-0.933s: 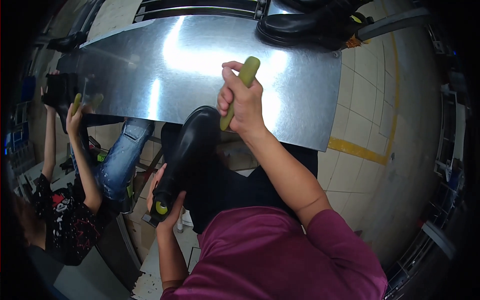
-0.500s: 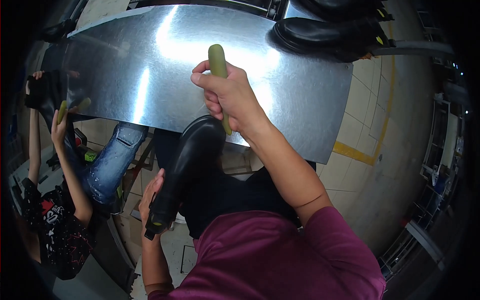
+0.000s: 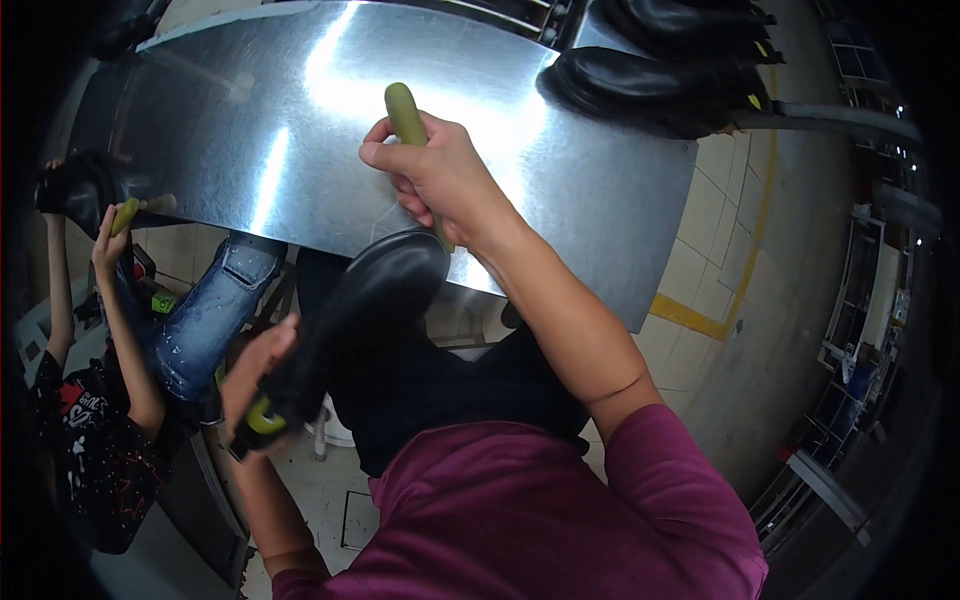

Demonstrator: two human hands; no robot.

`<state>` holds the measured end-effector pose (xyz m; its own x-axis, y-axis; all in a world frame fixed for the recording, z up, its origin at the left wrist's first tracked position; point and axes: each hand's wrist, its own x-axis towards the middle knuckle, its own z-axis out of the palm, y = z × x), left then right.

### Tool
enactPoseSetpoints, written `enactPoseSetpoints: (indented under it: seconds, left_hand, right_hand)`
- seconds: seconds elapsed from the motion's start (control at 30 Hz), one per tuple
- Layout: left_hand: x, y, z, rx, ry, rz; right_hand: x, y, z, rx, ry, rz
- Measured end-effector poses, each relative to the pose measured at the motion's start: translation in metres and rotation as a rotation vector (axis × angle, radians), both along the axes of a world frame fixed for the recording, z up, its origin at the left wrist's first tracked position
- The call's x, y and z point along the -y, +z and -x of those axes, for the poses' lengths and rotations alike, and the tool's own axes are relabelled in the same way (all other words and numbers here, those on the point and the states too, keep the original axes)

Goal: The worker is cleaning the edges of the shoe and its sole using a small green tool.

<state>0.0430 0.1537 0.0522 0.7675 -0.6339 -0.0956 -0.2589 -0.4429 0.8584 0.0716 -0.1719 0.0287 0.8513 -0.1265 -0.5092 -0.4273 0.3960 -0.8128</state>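
Right hand [image 3: 440, 180], fisted on green-handled tool [image 3: 405, 105], had dropped to the toe of the black boot [image 3: 370, 310]; left hand [image 3: 255, 375] gripped its heel.

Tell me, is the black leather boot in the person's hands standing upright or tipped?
Tipped: black leather boot slants, toe up at the metal table.
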Motion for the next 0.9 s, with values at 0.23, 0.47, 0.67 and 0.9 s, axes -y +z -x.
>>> enactPoseSetpoints:
  seconds: [0.23, 0.47, 0.67, 0.9]
  left_hand:
    - [0.039, -0.008, -0.112, 0.151, 0.076, 0.009]
    - [0.077, -0.006, -0.096, 0.196, 0.138, 0.295]
    - [0.138, -0.007, 0.021, 1.265, 0.006, 0.204]
    - [0.167, -0.051, -0.007, 1.237, -0.254, -0.173]
  right_hand:
    - [0.038, 0.003, 0.055, 0.197, -0.41, -0.126]
    - [0.042, 0.004, 0.092, 0.261, -0.571, -0.211]
    - [0.026, 0.001, 0.106, 0.25, -0.653, -0.299]
    - [0.02, -0.004, 0.086, 0.22, -0.685, -0.226]
